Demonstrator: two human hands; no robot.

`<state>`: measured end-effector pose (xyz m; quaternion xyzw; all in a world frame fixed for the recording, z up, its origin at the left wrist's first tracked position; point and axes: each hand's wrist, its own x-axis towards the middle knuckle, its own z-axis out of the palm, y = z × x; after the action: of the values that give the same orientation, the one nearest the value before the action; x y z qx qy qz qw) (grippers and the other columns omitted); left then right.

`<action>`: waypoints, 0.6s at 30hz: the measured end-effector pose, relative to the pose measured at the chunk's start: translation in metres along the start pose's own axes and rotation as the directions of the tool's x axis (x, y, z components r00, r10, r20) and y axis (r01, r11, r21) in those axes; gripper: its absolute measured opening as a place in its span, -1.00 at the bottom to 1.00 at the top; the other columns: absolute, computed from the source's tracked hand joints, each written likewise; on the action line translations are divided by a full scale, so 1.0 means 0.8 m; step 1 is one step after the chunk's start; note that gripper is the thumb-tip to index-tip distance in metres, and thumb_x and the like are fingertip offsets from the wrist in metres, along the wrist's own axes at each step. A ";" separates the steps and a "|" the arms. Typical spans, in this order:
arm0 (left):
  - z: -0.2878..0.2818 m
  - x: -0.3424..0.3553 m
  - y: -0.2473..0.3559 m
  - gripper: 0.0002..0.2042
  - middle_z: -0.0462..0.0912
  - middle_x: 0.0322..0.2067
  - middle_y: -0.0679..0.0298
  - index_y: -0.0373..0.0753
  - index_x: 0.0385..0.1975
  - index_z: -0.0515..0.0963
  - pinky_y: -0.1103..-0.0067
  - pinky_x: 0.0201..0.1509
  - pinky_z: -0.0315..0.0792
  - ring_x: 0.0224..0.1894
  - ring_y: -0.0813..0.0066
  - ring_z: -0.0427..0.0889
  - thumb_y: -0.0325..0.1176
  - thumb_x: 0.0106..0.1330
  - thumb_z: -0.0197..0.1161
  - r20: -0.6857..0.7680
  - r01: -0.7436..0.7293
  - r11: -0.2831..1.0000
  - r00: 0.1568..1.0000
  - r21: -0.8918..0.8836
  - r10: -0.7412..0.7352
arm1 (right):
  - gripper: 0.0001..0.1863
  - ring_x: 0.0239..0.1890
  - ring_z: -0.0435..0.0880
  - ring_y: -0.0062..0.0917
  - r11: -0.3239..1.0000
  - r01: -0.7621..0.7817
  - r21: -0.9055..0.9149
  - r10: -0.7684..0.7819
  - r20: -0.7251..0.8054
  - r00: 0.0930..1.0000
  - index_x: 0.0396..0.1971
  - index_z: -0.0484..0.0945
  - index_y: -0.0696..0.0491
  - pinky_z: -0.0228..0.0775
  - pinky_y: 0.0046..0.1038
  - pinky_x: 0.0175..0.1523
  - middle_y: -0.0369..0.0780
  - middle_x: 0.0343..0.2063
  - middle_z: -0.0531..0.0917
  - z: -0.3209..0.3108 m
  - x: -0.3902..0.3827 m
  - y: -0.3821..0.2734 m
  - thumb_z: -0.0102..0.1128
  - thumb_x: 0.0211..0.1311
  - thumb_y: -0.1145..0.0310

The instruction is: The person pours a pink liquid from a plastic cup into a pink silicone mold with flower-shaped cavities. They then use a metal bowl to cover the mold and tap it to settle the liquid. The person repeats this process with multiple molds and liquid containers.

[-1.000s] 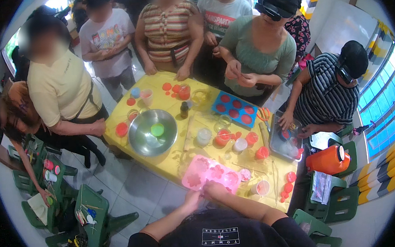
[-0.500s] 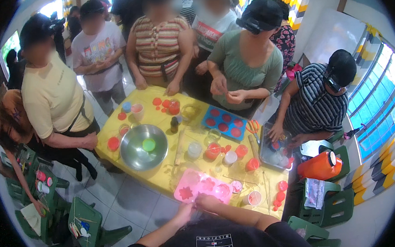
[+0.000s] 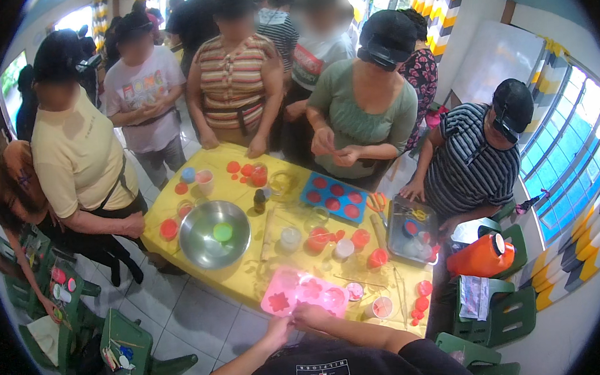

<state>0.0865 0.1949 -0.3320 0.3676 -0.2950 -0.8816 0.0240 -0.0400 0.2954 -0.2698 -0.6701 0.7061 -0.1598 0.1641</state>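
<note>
A pink silicone mould with flower-shaped and round cavities lies at the near edge of the yellow-covered table. Just in front of it, my left hand and my right hand meet with their fingers drawn together. Both hands look closed, and what lies between the fingertips is too small to make out. A small pink-filled cup stands by the mould's right end. Further right sits a cup with a pale pink rim.
A steel bowl holds a green item at left. Red-filled containers, a blue mould and a grey tray occupy the table. Several people stand around it. Green chairs and an orange jug are at right.
My hands stay together at the pink mould's near edge. At right, a person's hand has drawn back from inside the tray to its rim, and yellow-handled scissors now show there.
</note>
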 end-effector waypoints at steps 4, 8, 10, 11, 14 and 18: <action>0.002 -0.004 0.002 -0.79 0.53 -0.30 0.24 -0.26 -0.20 0.43 0.51 -0.19 0.42 -0.27 0.41 0.50 -0.52 0.16 0.04 0.029 -0.018 1.000 0.999 -0.002 0.018 | -0.80 -0.24 0.53 -0.29 0.995 -0.092 -0.045 0.095 0.061 0.994 -0.43 0.54 0.08 0.47 -0.32 -0.20 -0.18 -0.39 0.53 0.003 0.002 -0.004 0.11 0.00 0.27; 0.006 -0.012 0.006 -0.78 0.53 -0.30 0.26 -0.26 -0.18 0.43 0.52 -0.20 0.41 -0.28 0.43 0.50 -0.52 0.16 0.04 -0.014 -0.017 1.000 1.000 0.000 0.017 | -0.79 -0.22 0.53 -0.27 0.968 -0.238 -0.075 0.248 0.197 0.948 -0.42 0.55 0.11 0.47 -0.30 -0.19 -0.15 -0.36 0.54 -0.021 0.012 -0.029 0.07 0.01 0.30; 0.015 -0.014 0.009 -0.78 0.53 -0.30 0.26 -0.27 -0.17 0.43 0.52 -0.21 0.42 -0.29 0.43 0.51 -0.52 0.16 0.04 -0.013 -0.035 0.999 0.999 -0.008 0.035 | -0.75 -0.21 0.53 -0.24 0.956 -0.288 -0.058 0.294 0.231 0.927 -0.42 0.55 0.14 0.45 -0.27 -0.16 -0.10 -0.34 0.53 -0.024 0.010 -0.031 0.07 0.02 0.26; 0.017 -0.016 0.009 -0.77 0.53 -0.29 0.26 -0.27 -0.17 0.43 0.52 -0.21 0.42 -0.29 0.43 0.51 -0.52 0.16 0.04 -0.001 -0.042 0.999 0.999 -0.009 0.042 | -0.72 -0.20 0.53 -0.22 0.961 -0.276 -0.035 0.276 0.228 0.934 -0.42 0.55 0.15 0.42 -0.25 -0.13 -0.06 -0.33 0.53 -0.018 0.008 -0.025 0.08 0.02 0.23; 0.013 -0.014 0.006 -0.78 0.54 -0.29 0.25 -0.28 -0.17 0.43 0.52 -0.20 0.42 -0.28 0.42 0.52 -0.52 0.17 0.03 0.018 -0.043 0.998 0.999 0.038 0.042 | -0.68 -0.20 0.54 -0.19 0.962 -0.273 0.023 0.263 0.199 0.944 -0.41 0.54 0.18 0.40 -0.23 -0.12 -0.01 -0.32 0.53 -0.016 0.005 -0.022 0.09 0.03 0.19; 0.008 -0.005 -0.006 -0.79 0.54 -0.29 0.24 -0.30 -0.19 0.44 0.51 -0.16 0.43 -0.26 0.40 0.52 -0.53 0.17 0.02 -0.005 -0.136 0.991 0.991 -0.014 0.136 | -0.67 -0.19 0.53 -0.18 0.967 -0.254 0.003 0.248 0.206 0.947 -0.41 0.54 0.19 0.40 -0.24 -0.11 -0.02 -0.31 0.53 -0.010 0.010 -0.021 0.08 0.04 0.18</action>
<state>0.0861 0.2031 -0.3284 0.3483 -0.3129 -0.8793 0.0874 -0.0290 0.2868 -0.2550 -0.5851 0.7625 -0.0784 0.2646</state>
